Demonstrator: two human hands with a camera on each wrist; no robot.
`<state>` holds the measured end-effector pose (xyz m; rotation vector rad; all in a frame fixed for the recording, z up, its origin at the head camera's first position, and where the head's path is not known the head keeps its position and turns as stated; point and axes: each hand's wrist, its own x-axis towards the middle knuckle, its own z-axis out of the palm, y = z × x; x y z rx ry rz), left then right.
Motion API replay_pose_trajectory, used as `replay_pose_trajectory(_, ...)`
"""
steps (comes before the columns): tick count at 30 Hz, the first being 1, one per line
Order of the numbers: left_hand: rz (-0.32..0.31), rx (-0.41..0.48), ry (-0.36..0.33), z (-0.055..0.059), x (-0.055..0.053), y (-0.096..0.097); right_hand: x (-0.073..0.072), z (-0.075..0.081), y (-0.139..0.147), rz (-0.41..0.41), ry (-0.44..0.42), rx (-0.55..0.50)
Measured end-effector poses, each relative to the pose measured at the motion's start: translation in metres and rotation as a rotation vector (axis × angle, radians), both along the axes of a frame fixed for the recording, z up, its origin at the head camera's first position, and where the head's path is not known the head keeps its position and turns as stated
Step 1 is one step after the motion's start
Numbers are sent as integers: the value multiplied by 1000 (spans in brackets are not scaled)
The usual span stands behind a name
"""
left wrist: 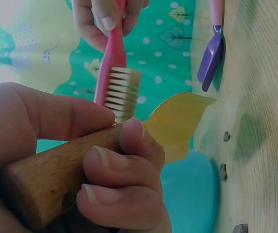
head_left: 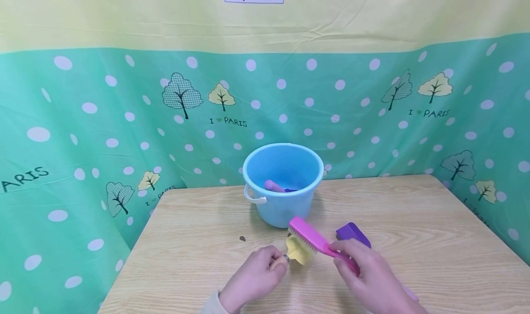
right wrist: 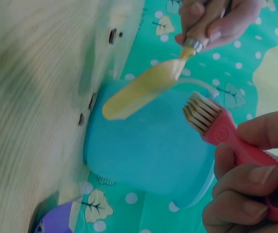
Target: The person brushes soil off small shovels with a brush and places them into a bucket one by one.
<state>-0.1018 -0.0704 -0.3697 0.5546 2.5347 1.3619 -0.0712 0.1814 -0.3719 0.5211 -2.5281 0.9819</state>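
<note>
Right hand (head_left: 366,270) nearest: you pinch the pink brush (head_left: 308,236) by its handle, apparently to keep the bristles facing the yellow trowel (head_left: 299,253); can't tell if they touch. Your left hand (head_left: 256,270) curls round the trowel's wooden handle, leaving its blade free, likely for steadiness. Trowel's above the table (head_left: 186,259), in front of the blue bucket (head_left: 285,210); purple shovel (head_left: 355,235) lies beside your right hand.

Lt. blue bucket (head_left: 285,211) w/ white handle (head_left: 257,199) stands on the wood-grain table (head_left: 194,226) — mauve rod (head_left: 273,185) visible inside, other contents unclear. Purple scoop (head_left: 353,234) lies front-right of the bucket in head view; small dark bits (head_left: 242,238) sit on the table nr. the bucket — & behind hangs green-and-cream cloth (head_left: 290,93) w/ dot, tree & "PARIS" print.
</note>
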Motion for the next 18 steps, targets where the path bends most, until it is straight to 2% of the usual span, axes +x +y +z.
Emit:
replay_pose_trajectory(5, 2, 8, -13, 0, -1, 1, 7, 4, -8, -29, -157, 20)
replay_pose_trajectory(7, 4, 16, -24, 0, -1, 2, 8, 4, -10, -27, -178, 34)
replay_pose_trajectory(9, 3, 27, -27, -1, -2, 2, 9, 3, -12, -14, -162, 45)
replay_pose_trajectory(14, 7, 35, -29, -1, -2, 2, 9, -5, -13, 62, -30, 62)
replay_pose_trajectory(18, 18, 26, -21, -1, -2, 2, 7, -10, -14, 79, -14, 91)
